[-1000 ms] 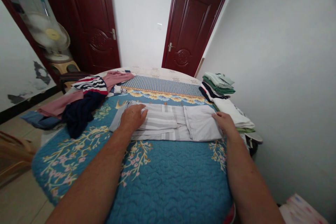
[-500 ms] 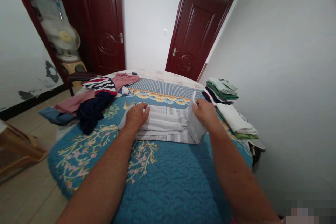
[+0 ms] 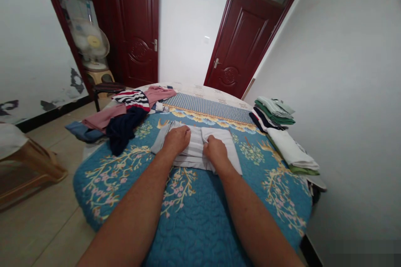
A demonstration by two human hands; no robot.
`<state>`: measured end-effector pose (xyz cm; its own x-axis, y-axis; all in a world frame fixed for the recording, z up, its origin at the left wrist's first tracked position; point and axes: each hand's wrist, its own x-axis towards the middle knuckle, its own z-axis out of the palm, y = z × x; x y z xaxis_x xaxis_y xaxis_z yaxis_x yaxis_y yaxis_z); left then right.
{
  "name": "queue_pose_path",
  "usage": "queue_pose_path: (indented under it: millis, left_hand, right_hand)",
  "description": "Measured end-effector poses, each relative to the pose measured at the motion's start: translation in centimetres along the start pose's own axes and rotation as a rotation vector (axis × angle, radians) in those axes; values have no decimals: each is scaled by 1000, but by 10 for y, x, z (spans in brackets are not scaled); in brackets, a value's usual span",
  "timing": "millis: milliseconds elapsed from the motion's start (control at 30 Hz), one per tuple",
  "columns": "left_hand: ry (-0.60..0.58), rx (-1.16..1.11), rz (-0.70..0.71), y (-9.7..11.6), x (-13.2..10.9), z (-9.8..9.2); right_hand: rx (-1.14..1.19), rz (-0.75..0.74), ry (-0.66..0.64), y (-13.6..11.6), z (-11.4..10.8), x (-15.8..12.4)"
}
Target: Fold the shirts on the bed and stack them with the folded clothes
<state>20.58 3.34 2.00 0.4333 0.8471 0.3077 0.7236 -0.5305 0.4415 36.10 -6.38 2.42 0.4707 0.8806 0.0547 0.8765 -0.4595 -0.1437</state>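
A grey-and-white striped garment [image 3: 196,146], partly folded into a flat strip, lies on the blue quilted cover in front of me. My left hand [image 3: 178,138] is on its left part, fingers curled down against the cloth. In my right hand [image 3: 216,149] is the edge of the right end, turned inward over the stripes. That folded-over part shows a plain pale side. The fingertips of both hands are partly hidden by the hands themselves.
Unfolded clothes [image 3: 128,121] in pink, navy and stripes lie heaped at the left. Folded stacks, one green and dark [image 3: 274,112], one with white cloth [image 3: 293,148], line the right side by the wall. A stool [image 3: 37,158] stands left of the blue cover [image 3: 194,221].
My right hand has moved left, bringing the garment's raised right end over onto the striped middle. My left hand's fingers have curled in more. The view has shifted slightly.
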Motion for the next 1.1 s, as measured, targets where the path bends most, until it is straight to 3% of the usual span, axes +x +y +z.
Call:
queue_pose_path:
  millis: [267, 467, 533, 633, 700, 833, 1100]
  left_hand:
    - [-151, -13, 58, 9, -3, 12]
    - [-206, -160, 60, 22, -8, 21]
    - [-237, -172, 56, 27, -12, 23]
    - [-304, -154, 68, 35, -17, 27]
    - [-295, -127, 72, 40, -20, 31]
    - [-186, -109, 103, 44, -21, 42]
    - [-167, -141, 118, 37, -18, 56]
  right_hand:
    - [156, -57, 43, -1, 4, 4]
    - [780, -281, -333, 32, 0, -4]
    - [870, -273, -199, 54, -3, -5]
    - [719, -191, 188, 85, -1, -5]
    - [499, -220, 276, 98, 7, -5]
    - [159, -221, 186, 101, 29, -12]
    - [72, -159, 69, 95, 34, -17]
